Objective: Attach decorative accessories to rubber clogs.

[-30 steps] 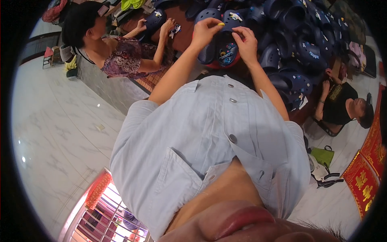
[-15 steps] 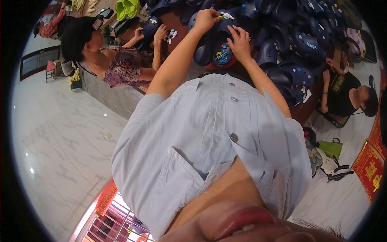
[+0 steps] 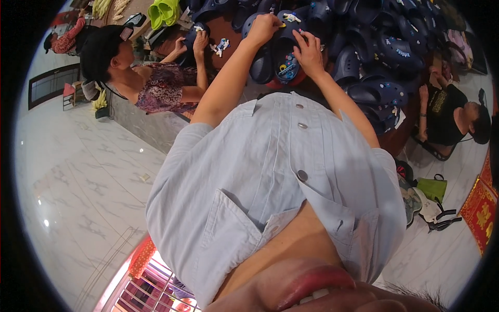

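A navy clog (image 3: 285, 46) lies before me at the table's near side, with blue and yellow charms on its nearer part. A white charm (image 3: 292, 17) sits at its far end. The fingers of my left hand (image 3: 264, 30) are pinched at the clog's left side, on a small yellow charm (image 3: 282, 24) that they partly hide. My right hand (image 3: 310, 56) grips the clog's right side, with thumb and forefinger bent against its upper edge. Another navy clog (image 3: 261, 65) is under my left wrist.
Many navy clogs (image 3: 353, 67) with charms are heaped at the right and far side. Green clogs (image 3: 163, 13) stand at the far left. A co-worker at left handles a navy clog (image 3: 193, 39) near a loose charm cluster (image 3: 221, 47). Another person (image 3: 449, 117) sits at right.
My left hand has shifted slightly toward me and to the left, while my right hand stays at the clog. The left co-worker's hand has moved from the loose charms onto their clog.
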The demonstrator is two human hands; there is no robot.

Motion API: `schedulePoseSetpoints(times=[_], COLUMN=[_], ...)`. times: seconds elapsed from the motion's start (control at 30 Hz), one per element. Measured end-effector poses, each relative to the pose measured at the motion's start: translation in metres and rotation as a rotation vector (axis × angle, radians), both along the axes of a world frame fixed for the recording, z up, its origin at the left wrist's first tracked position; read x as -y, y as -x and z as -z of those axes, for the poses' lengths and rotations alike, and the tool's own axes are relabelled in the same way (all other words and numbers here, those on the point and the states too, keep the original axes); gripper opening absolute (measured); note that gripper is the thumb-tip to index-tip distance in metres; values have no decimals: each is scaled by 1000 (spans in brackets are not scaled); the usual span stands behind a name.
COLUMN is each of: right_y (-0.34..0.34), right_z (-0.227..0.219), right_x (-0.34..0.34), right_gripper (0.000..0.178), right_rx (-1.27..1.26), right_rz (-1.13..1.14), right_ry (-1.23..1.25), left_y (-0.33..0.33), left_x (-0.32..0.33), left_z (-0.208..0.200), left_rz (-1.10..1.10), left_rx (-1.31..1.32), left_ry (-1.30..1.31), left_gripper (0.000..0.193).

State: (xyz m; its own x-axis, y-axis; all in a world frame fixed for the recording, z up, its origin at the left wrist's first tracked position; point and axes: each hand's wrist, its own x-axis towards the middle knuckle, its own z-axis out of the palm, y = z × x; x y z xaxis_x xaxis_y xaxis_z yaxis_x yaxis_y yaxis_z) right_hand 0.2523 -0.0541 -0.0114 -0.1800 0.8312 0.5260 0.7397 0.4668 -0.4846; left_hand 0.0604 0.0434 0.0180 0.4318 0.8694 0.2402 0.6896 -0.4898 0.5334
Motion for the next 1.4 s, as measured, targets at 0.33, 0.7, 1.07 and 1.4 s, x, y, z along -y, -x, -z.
schedulePoseSetpoints(times=[0.33, 0.7, 1.07, 1.4], right_y=[0, -1, -2, -37], right_z=[4, 9, 11, 12], right_x=[0, -2, -3, 9], right_gripper=[58, 57, 58, 36], right_rx=[7, 11, 20, -272], right_rz=[5, 1, -15, -81], right_ry=[-14, -19, -28, 232], left_y=[5, 3, 2, 9], left_x=[-6, 3, 6, 77], left_z=[8, 1, -9, -35], left_rz=[106, 0, 57, 30], left_rx=[-41, -416, -622, -281], left_ry=[-28, 40, -103, -296], left_gripper=[36, 51, 37, 32])
